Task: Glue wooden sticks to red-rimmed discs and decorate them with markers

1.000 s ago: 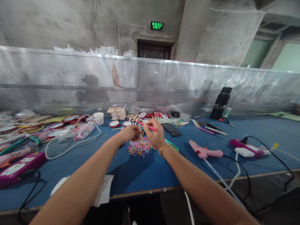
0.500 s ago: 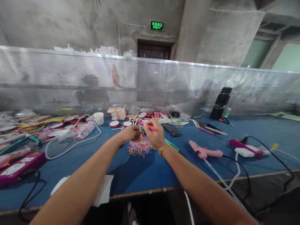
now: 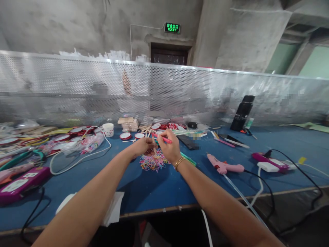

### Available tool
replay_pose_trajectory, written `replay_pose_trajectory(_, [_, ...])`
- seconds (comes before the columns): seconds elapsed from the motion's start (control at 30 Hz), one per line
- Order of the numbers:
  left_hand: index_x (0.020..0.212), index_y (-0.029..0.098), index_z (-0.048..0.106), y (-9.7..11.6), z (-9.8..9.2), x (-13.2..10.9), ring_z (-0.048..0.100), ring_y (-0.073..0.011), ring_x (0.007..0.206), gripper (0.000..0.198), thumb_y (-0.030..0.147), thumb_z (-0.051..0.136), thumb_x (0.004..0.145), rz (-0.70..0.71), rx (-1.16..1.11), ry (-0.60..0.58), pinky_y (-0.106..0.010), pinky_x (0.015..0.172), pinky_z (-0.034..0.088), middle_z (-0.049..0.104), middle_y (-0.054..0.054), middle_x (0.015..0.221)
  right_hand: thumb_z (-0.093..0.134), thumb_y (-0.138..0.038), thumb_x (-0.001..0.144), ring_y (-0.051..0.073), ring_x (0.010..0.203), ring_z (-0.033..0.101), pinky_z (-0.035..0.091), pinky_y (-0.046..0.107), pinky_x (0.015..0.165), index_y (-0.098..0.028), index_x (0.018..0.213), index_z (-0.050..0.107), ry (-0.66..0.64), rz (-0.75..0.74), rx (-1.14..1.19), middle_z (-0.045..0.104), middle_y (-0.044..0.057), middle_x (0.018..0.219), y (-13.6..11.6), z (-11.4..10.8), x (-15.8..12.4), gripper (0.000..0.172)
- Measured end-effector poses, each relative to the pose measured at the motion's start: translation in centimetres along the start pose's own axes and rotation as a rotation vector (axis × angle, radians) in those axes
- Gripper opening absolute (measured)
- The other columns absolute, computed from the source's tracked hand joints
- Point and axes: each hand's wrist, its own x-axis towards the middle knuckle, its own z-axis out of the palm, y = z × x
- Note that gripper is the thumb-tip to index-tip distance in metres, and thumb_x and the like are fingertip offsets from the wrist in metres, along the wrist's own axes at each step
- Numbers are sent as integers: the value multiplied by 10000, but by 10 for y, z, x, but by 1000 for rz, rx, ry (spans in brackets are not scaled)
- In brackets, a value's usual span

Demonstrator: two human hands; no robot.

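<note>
My left hand (image 3: pixel 144 147) is closed around a flat wooden stick (image 3: pixel 154 144), held upright between thumb and fingers. A red pen (image 3: pixel 166 139) sits in the grip of my right hand (image 3: pixel 171 148), its tip end close to the top of the stick. Whether the tip touches the wood I cannot make out. Under both hands lies a heap of small colourful bands (image 3: pixel 153 162) on the blue table (image 3: pixel 154 192). Just behind them are small red-rimmed white discs (image 3: pixel 125 136) and loose wooden sticks (image 3: pixel 145 129).
To the right lie a pink glue gun (image 3: pixel 223 166) and a purple power strip (image 3: pixel 275 163) with cables. A paper cup (image 3: pixel 108 130) and a stack of wooden pieces (image 3: pixel 128 124) stand behind. Another purple power strip (image 3: pixel 24 183) is at left. A perforated metal screen (image 3: pixel 164 92) borders the back.
</note>
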Motion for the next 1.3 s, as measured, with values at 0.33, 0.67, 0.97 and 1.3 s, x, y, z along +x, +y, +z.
replay_pose_trajectory(0.33, [788,149,602,1,0,0,606,-141,589,403,474,762,611,6,19,-4,-285,599,473,606,-15,623,510,-295,871,151,702,522,393,272,669,-211,749,501,-16,15,9,571,-7,721,-1,-1,0,149])
replay_pose_trajectory(0.67, [773,155,575,-1,-1,0,602,-140,576,397,478,747,619,10,30,-3,-281,594,472,617,-21,613,513,-287,863,155,693,526,404,277,668,-214,755,503,-26,19,21,568,-8,707,0,0,0,130])
replay_pose_trajectory(0.97, [785,159,585,-3,-2,2,582,-128,552,435,505,760,586,21,27,-9,-278,576,456,617,-15,630,518,-281,857,151,672,527,404,275,662,-216,746,500,-28,20,34,572,-14,688,-1,-2,1,131])
replay_pose_trajectory(1.3, [793,148,629,2,-1,-1,582,-127,570,413,497,753,611,11,51,4,-277,586,448,624,-26,653,520,-282,858,157,687,531,407,280,676,-218,749,501,-23,12,11,575,-11,697,0,-2,1,128])
